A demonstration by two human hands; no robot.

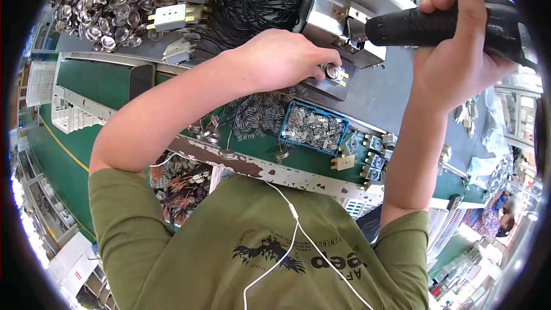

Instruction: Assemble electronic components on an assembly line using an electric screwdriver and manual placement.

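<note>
My right hand point(453, 72) is wrapped round a black power screwdriver point(425, 27). The tool lies nearly level, and its nose points left at a metal fixture point(367, 37); whether the tip touches it I cannot tell. Just below the fixture, my left hand point(281, 57) is closed with its fingertips on a small round metal part point(332, 72). Brass prongs point(343, 78) stick out beside that part, over a grey metal block point(333, 89). My fingers hide some of the part.
Round metal caps point(112, 8) are heaped at the far left, beside white plug bodies point(172, 16) and black cables point(252, 11). Nearer stand a blue tray point(285, 138) of small metal pieces, loose springs point(255, 117) and several socket pieces point(374, 161). Another person point(493, 218) is at far right.
</note>
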